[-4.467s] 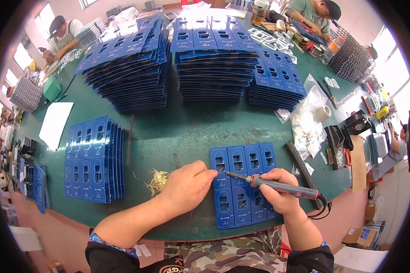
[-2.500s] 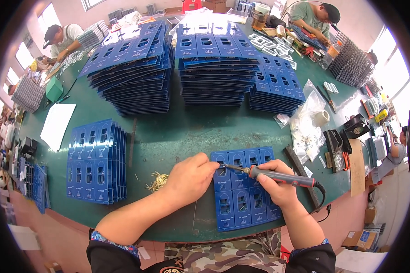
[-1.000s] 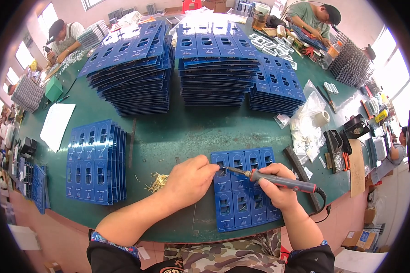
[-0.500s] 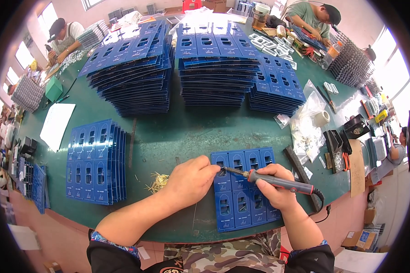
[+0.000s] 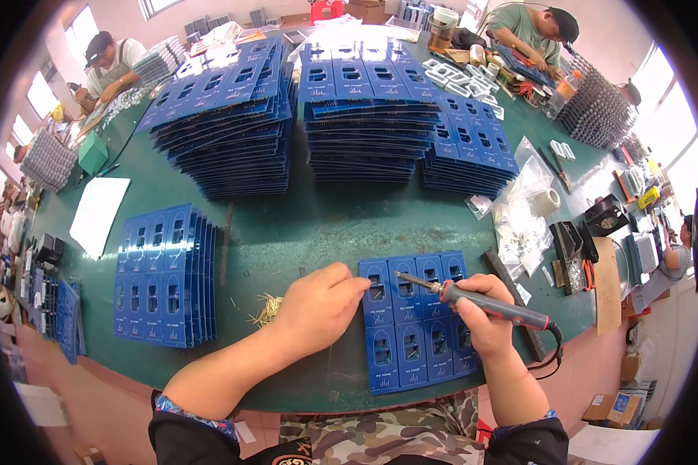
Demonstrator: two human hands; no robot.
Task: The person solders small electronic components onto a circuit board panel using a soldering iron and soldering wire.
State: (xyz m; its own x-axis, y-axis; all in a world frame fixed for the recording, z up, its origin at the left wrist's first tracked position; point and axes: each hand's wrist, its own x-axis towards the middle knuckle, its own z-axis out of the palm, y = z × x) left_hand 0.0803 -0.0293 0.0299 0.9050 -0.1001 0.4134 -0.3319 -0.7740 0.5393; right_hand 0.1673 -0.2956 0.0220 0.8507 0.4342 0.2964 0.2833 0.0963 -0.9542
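Note:
A blue circuit board panel (image 5: 399, 335) lies flat on the green table in front of me, divided into several units with cutouts. My right hand (image 5: 485, 314) is closed around the grey and red handle of a soldering iron (image 5: 512, 310). The iron's metal tip points left and is above the panel's upper row, over the second unit. My left hand (image 5: 322, 306) is pinched at the panel's upper left corner, by the first unit; whatever its fingertips hold is too small to make out. Beside the left wrist lies a pile of thin brass-coloured pins (image 5: 265, 311).
Tall stacks of blue panels (image 5: 368, 143) stand at the back, with a smaller upright group (image 5: 153, 279) at left. A dark bar (image 5: 512, 291), a clear plastic bag (image 5: 520, 232) and a black tray (image 5: 570, 260) lie to the right. Other people work around the table.
The soldering iron's tip has drawn back to the right and up, away from the left fingertips. My left hand has shifted slightly left and stays pinched.

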